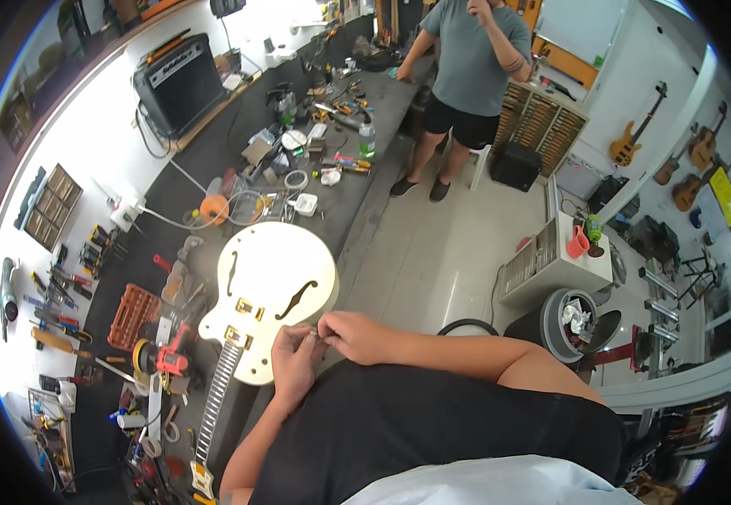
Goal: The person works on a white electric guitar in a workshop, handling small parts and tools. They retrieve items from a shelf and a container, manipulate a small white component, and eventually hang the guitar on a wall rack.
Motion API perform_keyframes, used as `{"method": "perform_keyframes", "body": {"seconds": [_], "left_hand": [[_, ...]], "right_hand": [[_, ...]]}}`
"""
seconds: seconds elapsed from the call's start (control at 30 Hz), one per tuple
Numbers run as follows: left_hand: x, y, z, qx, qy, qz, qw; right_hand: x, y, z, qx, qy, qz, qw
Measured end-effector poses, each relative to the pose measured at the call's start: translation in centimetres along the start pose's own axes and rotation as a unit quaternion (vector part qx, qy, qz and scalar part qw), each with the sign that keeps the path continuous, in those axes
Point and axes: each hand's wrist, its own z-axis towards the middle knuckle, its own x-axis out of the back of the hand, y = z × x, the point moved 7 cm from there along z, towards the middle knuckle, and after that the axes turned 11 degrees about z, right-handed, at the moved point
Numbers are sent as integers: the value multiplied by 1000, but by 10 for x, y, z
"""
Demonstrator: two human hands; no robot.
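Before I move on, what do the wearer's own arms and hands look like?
The left hand and right hand wear no visible gloves, and the forearms are bare, with no sleeves over them. A black garment covers the torso.

White wall (88, 122) curving along left side of frame, brightly lit, almost washed out toward top. Long dark counter (382, 105) running from lower left to upper centre. Pale, glossy tiled floor (437, 252) right of centre, light reflected in streaks. White board (580, 29) at upper right; brown drawer rack (544, 118) below it. Low white cabinet (542, 269) right of centre, grey bin (549, 328) below it. Guitars (624, 149) hanging against pale wall (614, 88) toward right edge.
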Motion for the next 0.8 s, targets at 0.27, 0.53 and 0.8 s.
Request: {"method": "perform_keyframes", "body": {"seconds": [0.27, 0.53, 0.8], "left_hand": [[-4, 5, 2, 4, -13, -31, 999], [-2, 4, -2, 11, -10, -55, 998], [-3, 19, -3, -54, -7, 247, 967]], "right_hand": [[8, -6, -1, 16, 16, 20, 1000], [10, -18, 1, 23, 21, 3, 999], [6, -8, 3, -1, -11, 7, 1000]]}}
